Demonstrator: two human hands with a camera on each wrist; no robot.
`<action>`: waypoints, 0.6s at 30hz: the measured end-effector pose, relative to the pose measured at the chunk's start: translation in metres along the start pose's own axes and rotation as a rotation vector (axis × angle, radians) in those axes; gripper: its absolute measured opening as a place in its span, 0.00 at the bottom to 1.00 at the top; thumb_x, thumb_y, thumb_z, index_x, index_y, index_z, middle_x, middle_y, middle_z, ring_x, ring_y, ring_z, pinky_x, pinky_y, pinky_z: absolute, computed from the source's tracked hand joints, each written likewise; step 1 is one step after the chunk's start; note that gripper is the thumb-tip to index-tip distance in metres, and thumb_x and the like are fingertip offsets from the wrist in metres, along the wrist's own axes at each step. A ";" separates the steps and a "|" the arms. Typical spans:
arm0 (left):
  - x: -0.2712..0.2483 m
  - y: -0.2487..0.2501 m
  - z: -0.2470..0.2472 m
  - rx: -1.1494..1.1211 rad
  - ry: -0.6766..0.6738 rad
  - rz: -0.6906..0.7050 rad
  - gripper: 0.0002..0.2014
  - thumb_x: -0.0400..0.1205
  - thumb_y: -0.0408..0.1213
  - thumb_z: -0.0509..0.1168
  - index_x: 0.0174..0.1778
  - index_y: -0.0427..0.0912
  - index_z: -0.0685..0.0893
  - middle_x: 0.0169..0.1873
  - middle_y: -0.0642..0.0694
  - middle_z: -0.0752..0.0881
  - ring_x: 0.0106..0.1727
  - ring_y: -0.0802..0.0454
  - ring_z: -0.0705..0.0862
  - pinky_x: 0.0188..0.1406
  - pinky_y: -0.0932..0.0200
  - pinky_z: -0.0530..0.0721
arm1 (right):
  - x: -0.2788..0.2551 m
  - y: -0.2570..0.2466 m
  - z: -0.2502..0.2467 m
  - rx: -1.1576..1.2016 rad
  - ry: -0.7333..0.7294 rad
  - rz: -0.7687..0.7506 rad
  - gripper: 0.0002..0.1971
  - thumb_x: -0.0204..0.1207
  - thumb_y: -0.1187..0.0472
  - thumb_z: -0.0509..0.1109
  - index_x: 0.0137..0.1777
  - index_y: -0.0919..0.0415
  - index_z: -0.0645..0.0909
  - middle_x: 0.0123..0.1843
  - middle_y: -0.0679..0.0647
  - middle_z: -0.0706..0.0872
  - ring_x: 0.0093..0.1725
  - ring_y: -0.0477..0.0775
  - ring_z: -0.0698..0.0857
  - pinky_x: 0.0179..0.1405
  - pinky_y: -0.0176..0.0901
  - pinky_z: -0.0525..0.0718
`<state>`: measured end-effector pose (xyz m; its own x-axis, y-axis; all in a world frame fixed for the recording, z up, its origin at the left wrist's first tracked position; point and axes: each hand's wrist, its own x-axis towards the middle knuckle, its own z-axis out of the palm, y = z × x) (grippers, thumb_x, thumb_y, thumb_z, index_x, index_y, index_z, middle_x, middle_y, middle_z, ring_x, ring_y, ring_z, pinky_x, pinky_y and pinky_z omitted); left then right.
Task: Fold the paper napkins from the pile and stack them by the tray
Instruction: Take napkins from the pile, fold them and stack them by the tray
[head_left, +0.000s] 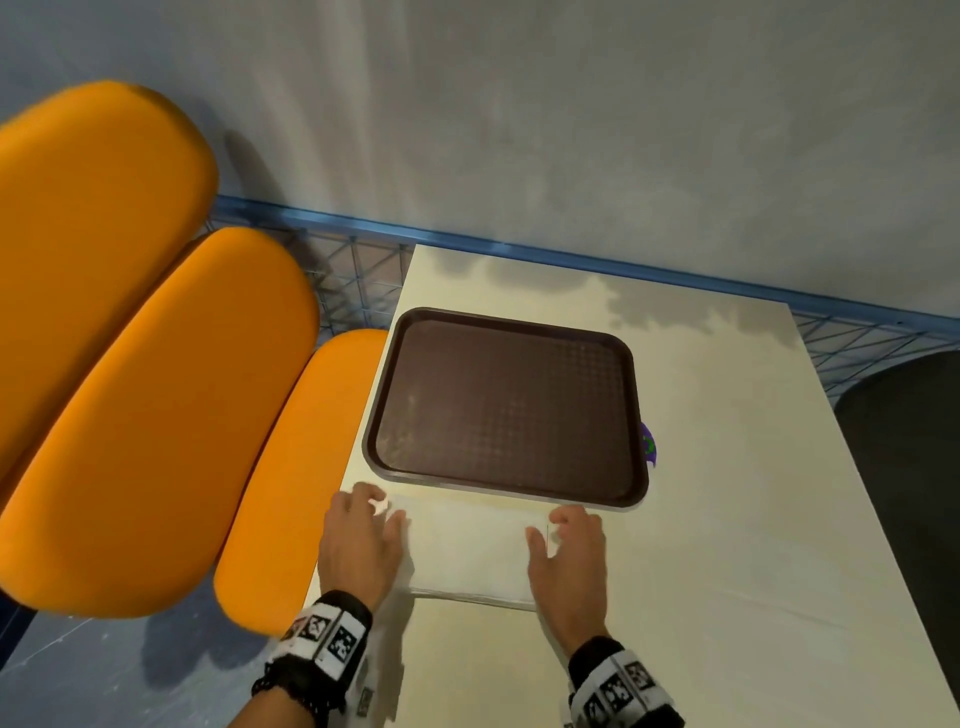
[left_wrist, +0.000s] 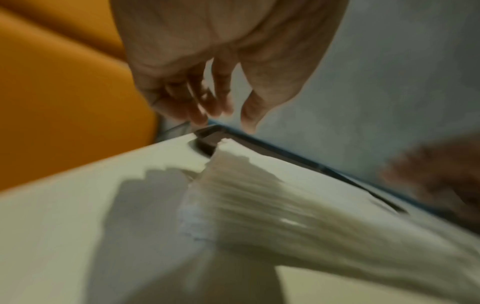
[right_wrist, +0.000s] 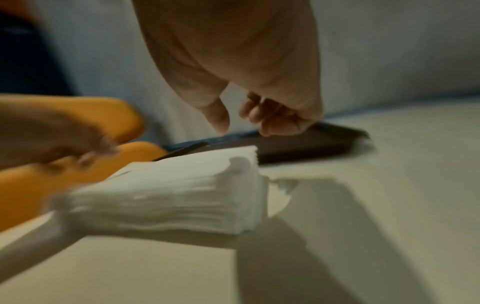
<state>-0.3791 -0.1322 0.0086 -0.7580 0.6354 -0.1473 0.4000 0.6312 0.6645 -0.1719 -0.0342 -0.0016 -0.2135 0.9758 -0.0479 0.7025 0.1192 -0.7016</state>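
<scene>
**Nothing folded yet: both hands poised over the pile**

The pile of paper napkins (head_left: 470, 551) lies low in the middle of the head view, on the pale table (head_left: 753, 519), its far edge just beside the near rim of the brown tray (head_left: 506, 402). In the wrist views it shows as a thick block of many white sheets, edges roughly squared. I judge that you are at the very start: no folded napkin and no second stack shows anywhere by the tray, so all the folding and stacking is left.

Your left hand (head_left: 358, 545) sits at the pile's left side, fingers loosely spread and pointing toward the far left corner; the left wrist view shows the fingertips (left_wrist: 205, 115) hanging above that corner, holding nothing. Your right hand (head_left: 569, 556) is at the pile's right side, fingers lightly curled with the thumb apart, also holding nothing. Whether either hand touches the top sheet I cannot tell; the wrist views are blurred.

At the tray's right edge a small purple thing (head_left: 648, 444) peeks out, too little of it visible to name. Orange seat cushions (head_left: 156, 415) fill the left of the frame.

No brand or readable writing shows. The wristbands (head_left: 327, 636) carry black-and-white square marker patterns, no words.
</scene>
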 end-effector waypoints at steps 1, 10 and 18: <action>-0.007 0.007 0.003 0.033 0.006 0.156 0.10 0.82 0.41 0.70 0.58 0.48 0.79 0.55 0.51 0.79 0.53 0.54 0.78 0.54 0.56 0.80 | -0.005 -0.009 0.003 -0.040 -0.004 -0.181 0.08 0.80 0.51 0.67 0.57 0.46 0.74 0.56 0.45 0.78 0.57 0.50 0.80 0.58 0.49 0.82; -0.021 -0.013 0.054 0.347 -0.466 0.384 0.26 0.90 0.52 0.38 0.87 0.58 0.51 0.87 0.52 0.39 0.88 0.47 0.37 0.81 0.50 0.32 | -0.024 -0.001 0.042 -0.623 -0.355 -0.428 0.30 0.82 0.39 0.63 0.81 0.50 0.68 0.85 0.62 0.67 0.83 0.69 0.68 0.83 0.64 0.63; -0.011 -0.044 0.056 0.543 -0.411 0.352 0.40 0.78 0.73 0.27 0.87 0.60 0.41 0.86 0.47 0.35 0.86 0.43 0.32 0.82 0.33 0.41 | -0.025 0.006 0.041 -0.603 -0.471 -0.278 0.37 0.85 0.30 0.39 0.88 0.46 0.38 0.90 0.60 0.37 0.88 0.69 0.41 0.82 0.69 0.46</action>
<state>-0.3591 -0.1420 -0.0597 -0.3290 0.8867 -0.3247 0.8597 0.4235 0.2856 -0.1901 -0.0652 -0.0334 -0.6024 0.7328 -0.3165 0.7982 0.5548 -0.2346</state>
